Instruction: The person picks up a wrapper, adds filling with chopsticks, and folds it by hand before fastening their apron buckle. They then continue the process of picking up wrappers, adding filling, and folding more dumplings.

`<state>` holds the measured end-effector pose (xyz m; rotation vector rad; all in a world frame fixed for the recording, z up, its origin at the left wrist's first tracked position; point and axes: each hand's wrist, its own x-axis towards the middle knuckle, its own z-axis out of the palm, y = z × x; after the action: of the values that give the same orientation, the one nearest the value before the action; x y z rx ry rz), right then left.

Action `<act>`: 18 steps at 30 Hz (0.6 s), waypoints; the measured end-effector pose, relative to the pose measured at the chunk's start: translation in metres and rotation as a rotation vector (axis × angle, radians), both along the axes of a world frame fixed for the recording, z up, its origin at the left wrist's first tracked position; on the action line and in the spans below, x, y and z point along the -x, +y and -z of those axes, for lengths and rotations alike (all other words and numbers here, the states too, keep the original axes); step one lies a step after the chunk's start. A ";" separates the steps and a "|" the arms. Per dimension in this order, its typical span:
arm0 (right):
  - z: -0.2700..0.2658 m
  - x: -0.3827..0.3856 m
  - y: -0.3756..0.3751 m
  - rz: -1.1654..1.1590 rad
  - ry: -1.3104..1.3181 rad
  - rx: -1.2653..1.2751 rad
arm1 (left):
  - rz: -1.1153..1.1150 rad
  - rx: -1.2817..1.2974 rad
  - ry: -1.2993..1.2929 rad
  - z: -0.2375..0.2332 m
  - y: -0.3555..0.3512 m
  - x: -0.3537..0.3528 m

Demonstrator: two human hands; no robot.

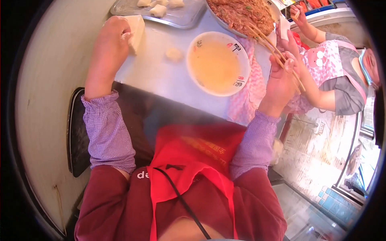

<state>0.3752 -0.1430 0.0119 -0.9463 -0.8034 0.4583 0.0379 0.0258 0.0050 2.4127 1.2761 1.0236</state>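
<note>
Grips clamped: left hand on one white piece, right hand on two chopsticks; one bowl between.

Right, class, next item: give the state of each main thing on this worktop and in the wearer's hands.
Left hand: closed on pale block
Pale block: held
Right hand: closed on chopsticks
Chopsticks: held, tips at meat mixture
Meat mixture: chopped, heaped
White bowl: upright, holding yellowish liquid
Metal tray: partly covered by pale pieces
Cloth: rumpled
</note>
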 end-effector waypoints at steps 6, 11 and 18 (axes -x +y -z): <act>0.009 0.004 0.006 0.033 -0.059 0.034 | 0.059 0.476 -1.033 -0.016 -0.007 -0.016; 0.030 -0.005 0.014 -0.007 0.144 -0.039 | 0.181 0.628 -1.220 0.009 -0.011 -0.049; 0.044 -0.001 0.022 -0.060 0.221 -0.035 | 0.469 1.121 -1.317 0.035 -0.028 -0.114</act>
<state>0.3765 -0.1209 -0.0320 -0.8247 -0.6375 0.5884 0.1524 -0.0021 -0.0302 0.7466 0.4497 0.9771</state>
